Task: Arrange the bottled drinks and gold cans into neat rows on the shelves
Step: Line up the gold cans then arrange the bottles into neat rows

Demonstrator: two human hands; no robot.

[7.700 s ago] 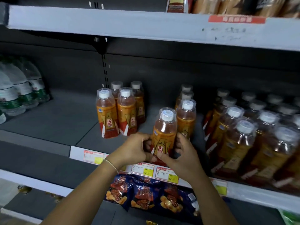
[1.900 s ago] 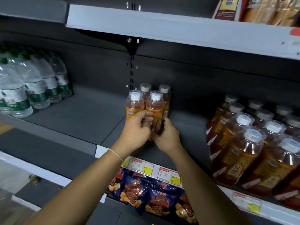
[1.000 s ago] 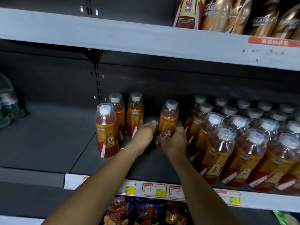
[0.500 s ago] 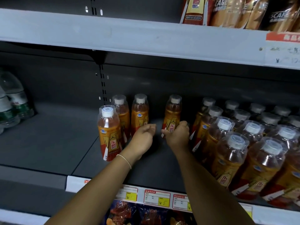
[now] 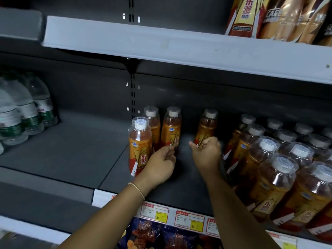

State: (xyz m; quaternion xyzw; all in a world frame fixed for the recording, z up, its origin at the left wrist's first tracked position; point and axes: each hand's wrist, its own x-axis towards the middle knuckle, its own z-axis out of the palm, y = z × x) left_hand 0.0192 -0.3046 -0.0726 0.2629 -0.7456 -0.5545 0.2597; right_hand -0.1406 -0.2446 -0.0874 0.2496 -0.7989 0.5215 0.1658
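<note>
Orange drink bottles with white caps stand on the dark middle shelf (image 5: 71,150). One bottle (image 5: 140,146) stands in front, with two behind it (image 5: 153,123) (image 5: 171,130). My left hand (image 5: 159,164) curls its fingers at the lower label of the right rear one. A lone bottle (image 5: 207,126) stands further right at the back; my right hand (image 5: 206,155) holds its base, thumb sticking out left. A dense block of the same bottles (image 5: 278,177) fills the right side. Gold cans (image 5: 287,18) sit on the top shelf at right.
Clear water bottles (image 5: 27,112) crowd the shelf's left end. The grey upper shelf edge (image 5: 179,49) hangs overhead. Price tags (image 5: 188,220) line the front lip, and snack bags (image 5: 161,236) lie on the shelf below. Bare shelf shows between the water and the orange bottles.
The lone bottle now stands at the back of the shelf, with my right hand lower on it. My left hand has moved left and curled onto the neighbouring rear bottle. The view shifted left.
</note>
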